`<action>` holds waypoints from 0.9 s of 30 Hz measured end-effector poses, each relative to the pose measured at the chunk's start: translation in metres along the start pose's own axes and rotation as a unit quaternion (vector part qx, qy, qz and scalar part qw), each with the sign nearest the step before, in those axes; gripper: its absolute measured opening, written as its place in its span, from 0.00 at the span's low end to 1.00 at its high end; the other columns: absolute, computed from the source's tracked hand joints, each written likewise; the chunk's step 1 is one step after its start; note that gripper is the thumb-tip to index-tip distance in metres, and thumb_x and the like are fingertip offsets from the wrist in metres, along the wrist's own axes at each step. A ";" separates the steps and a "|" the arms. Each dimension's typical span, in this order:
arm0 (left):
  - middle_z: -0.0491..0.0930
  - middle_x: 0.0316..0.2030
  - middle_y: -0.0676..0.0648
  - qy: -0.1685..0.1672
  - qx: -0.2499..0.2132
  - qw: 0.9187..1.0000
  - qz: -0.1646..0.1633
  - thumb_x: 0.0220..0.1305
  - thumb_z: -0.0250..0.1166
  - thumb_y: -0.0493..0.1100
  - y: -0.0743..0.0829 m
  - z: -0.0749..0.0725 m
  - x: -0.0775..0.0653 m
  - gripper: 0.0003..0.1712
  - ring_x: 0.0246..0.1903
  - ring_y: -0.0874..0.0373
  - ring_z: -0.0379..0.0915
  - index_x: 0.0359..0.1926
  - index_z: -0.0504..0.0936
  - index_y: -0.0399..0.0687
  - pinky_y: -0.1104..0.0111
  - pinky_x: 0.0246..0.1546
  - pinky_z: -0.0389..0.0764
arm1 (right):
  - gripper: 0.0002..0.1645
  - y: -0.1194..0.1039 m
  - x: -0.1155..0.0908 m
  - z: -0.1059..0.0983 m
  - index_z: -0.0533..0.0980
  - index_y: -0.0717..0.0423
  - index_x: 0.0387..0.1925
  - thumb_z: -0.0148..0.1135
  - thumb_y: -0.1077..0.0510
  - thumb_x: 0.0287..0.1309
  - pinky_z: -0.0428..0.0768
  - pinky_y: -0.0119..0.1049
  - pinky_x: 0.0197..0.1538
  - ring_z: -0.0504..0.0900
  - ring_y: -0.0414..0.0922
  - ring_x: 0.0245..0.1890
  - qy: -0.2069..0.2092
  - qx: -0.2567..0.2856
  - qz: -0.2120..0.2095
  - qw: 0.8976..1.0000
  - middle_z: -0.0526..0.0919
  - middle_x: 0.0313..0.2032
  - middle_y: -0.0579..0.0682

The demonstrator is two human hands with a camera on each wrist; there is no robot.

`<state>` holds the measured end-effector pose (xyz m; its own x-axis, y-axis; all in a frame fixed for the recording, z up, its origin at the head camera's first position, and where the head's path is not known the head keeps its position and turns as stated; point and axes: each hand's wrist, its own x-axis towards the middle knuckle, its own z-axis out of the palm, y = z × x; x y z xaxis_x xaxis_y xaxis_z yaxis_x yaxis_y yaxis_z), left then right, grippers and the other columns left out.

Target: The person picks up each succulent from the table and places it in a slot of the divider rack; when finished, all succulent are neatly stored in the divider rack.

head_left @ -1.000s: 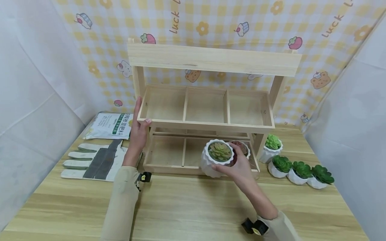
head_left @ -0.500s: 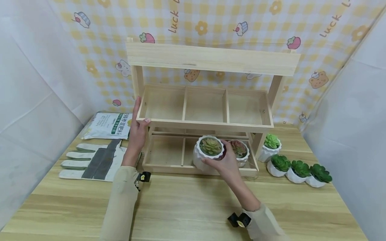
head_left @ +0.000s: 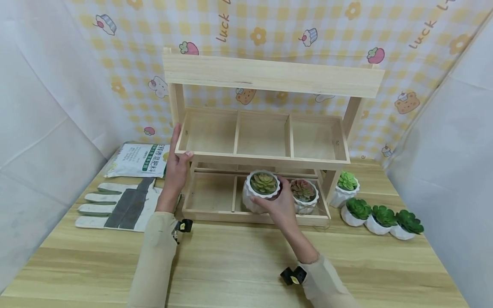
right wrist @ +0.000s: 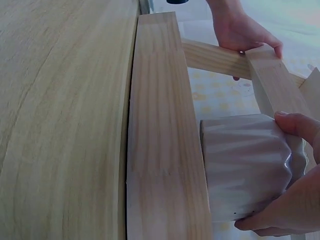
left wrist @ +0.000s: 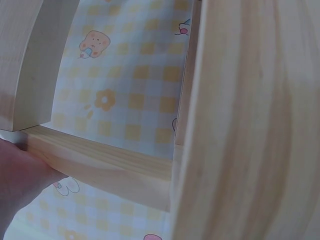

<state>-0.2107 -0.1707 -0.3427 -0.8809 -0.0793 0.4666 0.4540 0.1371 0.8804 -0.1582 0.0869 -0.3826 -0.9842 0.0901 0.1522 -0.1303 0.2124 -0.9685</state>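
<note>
A white ribbed pot with a green succulent is in my right hand, thumb and fingers round its upper part. It stands over the middle compartment of the lower tray of a two-tier wooden plant stand. In the right wrist view the pot lies just behind the front rail, its lower end hidden there. My left hand grips the left end of the upper tray, thumb at the front corner. A similar pot with a reddish succulent sits in the lower tray's right compartment.
Right of the stand are a pot with a light green succulent and several small pots with dark green succulents. To the left lie a work glove and a printed fertilizer bag. A patterned curtain hangs behind.
My right hand has carried the succulent pot leftward and back, from in front of the reddish succulent to the middle compartment. My left hand has kept its grip on the upper tray.
</note>
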 end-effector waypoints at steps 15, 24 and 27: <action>0.44 0.71 0.54 -0.002 -0.006 1.000 0.000 0.60 0.47 0.37 0.000 0.000 0.001 0.42 0.66 0.50 0.48 0.74 0.43 0.57 0.52 0.61 0.55 | 0.52 0.018 0.011 0.010 0.62 0.66 0.58 0.79 0.59 0.29 0.70 0.44 0.53 0.73 0.53 0.50 0.016 -0.041 0.005 0.999 0.73 0.50 0.60; 0.43 0.71 0.53 -0.003 -0.004 1.000 0.003 0.60 0.48 0.37 0.000 0.001 0.001 0.42 0.67 0.50 0.47 0.74 0.43 0.56 0.52 0.61 0.54 | 0.53 0.026 0.010 0.014 0.60 0.69 0.58 0.79 0.60 0.29 0.70 0.46 0.54 0.73 0.56 0.51 -0.004 -0.050 0.012 0.999 0.72 0.51 0.64; 0.44 0.71 0.52 -0.002 -0.010 1.000 0.011 0.59 0.48 0.37 0.000 0.001 0.001 0.43 0.67 0.50 0.47 0.74 0.43 0.54 0.53 0.61 0.55 | 0.53 0.027 0.008 0.015 0.60 0.69 0.58 0.79 0.59 0.29 0.69 0.47 0.54 0.72 0.56 0.51 -0.003 -0.055 0.016 0.998 0.71 0.51 0.64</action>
<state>-0.2117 -0.1694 -0.3427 -0.8714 -0.0721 0.4853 0.4756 0.1188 0.8716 -0.1714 0.0789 -0.4100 -0.9884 0.0924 0.1208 -0.0860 0.3154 -0.9451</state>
